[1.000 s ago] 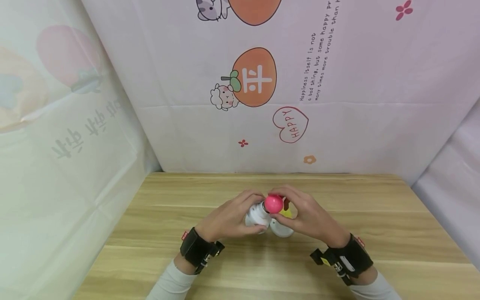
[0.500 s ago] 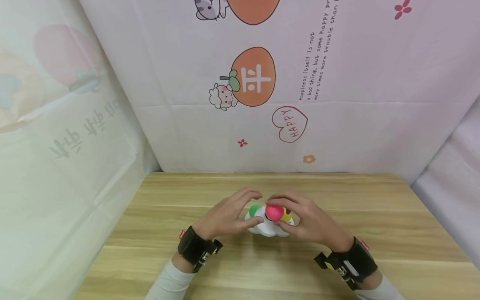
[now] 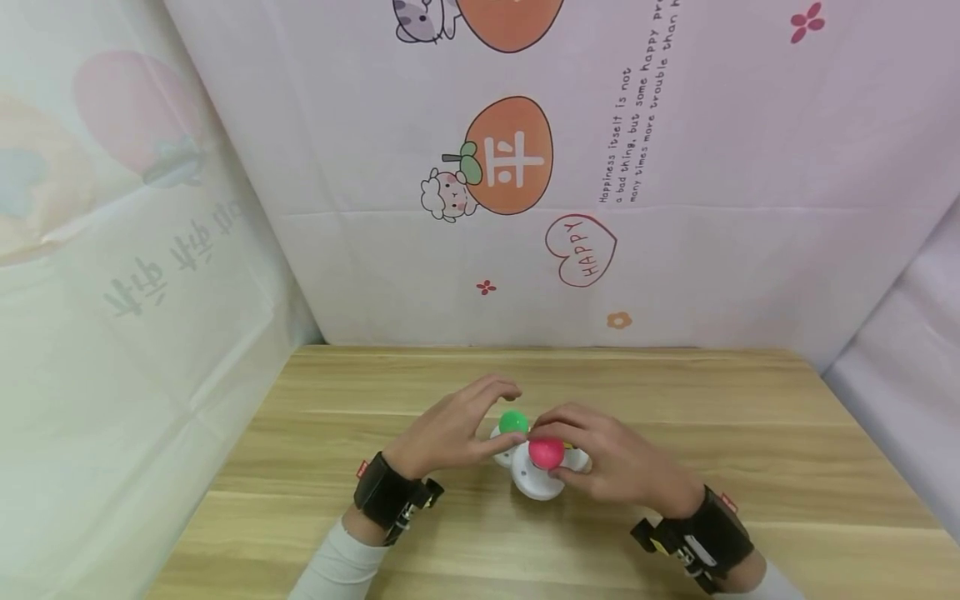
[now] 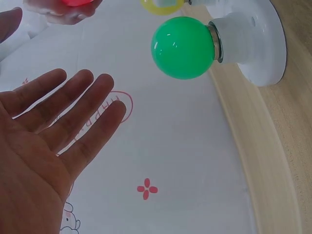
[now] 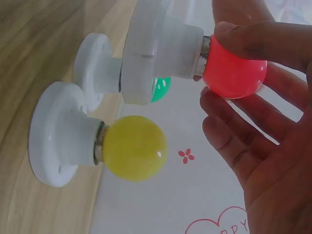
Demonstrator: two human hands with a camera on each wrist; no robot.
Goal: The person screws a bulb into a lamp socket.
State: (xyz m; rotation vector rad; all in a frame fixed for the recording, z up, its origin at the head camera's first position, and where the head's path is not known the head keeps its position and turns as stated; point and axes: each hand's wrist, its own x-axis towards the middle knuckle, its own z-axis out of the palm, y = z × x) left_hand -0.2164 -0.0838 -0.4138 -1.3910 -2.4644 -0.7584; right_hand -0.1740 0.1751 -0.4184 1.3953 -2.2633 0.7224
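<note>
My right hand (image 3: pixel 611 450) pinches a red light bulb (image 3: pixel 547 453) between thumb and fingers. The bulb sits in a round white lamp holder (image 3: pixel 536 486), which comes along below it. In the right wrist view, that holder stands out in front of two others. My left hand (image 3: pixel 453 429) holds nothing, its fingers stretched out in the left wrist view. Beside its fingertips is a green bulb (image 4: pixel 183 48) in its own white holder (image 4: pixel 261 41) on the table. A yellow bulb (image 5: pixel 134 147) in a third holder (image 5: pixel 56 136) is mostly covered by my right hand in the head view.
The wooden table (image 3: pixel 360 533) carries all three holders near its middle. A white cloth wall (image 3: pixel 727 250) with cartoon prints rises behind it, with more white cloth (image 3: pixel 217 400) on the left. Wrist cameras are strapped to both arms.
My left hand has let go of the white holder and opened beside the green bulb. My right hand has brought the red bulb and its holder toward me, away from the other two.
</note>
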